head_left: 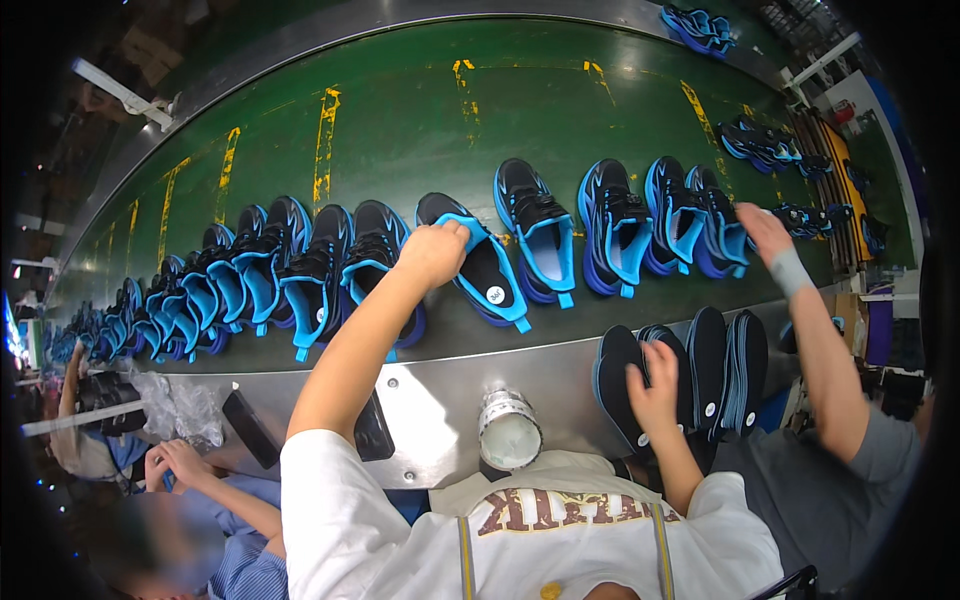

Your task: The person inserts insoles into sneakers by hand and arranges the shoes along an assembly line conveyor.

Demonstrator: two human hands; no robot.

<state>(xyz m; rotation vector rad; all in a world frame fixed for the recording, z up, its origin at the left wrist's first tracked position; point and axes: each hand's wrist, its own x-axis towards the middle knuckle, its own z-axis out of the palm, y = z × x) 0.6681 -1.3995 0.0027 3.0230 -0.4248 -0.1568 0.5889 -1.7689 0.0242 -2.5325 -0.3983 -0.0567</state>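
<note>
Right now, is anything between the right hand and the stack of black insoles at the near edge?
Nothing visible is. The right hand already rests on the stack of black insoles standing on edge; the white cup sits apart, to its left.

My left hand [432, 254] grips the heel end of a black shoe [470, 262] with blue trim, which lies on its side on the green belt [420, 120] with its opening toward me, showing a black insole with a round white sticker inside. My right hand [655, 388] rests on a stack of black, blue-edged insoles [700, 370]. The insoles stand on edge, leaning together, on the metal ledge [430, 400] just below the belt.
</note>
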